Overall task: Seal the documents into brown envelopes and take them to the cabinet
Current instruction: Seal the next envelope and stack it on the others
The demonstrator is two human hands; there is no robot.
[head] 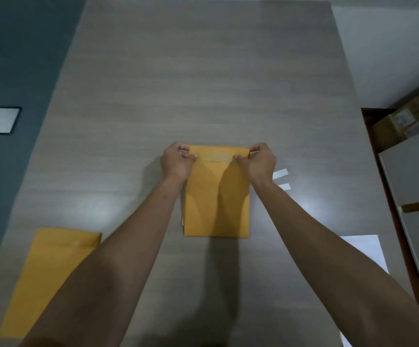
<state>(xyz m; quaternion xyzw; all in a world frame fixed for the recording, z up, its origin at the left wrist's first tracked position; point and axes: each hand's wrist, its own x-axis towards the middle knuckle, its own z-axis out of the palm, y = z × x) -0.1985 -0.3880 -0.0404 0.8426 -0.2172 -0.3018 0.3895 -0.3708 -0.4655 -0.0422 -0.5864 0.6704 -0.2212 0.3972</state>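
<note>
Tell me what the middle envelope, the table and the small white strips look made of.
Middle envelope: matte brown kraft paper, creased flap. Table: probably wood-grain laminate, grey streaks with soft glare. White strips: likely peeled adhesive backing paper, thin and flat.

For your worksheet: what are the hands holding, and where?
Both hands, left and right, pinch the middle brown envelope at its folded flap's two top corners.
</note>
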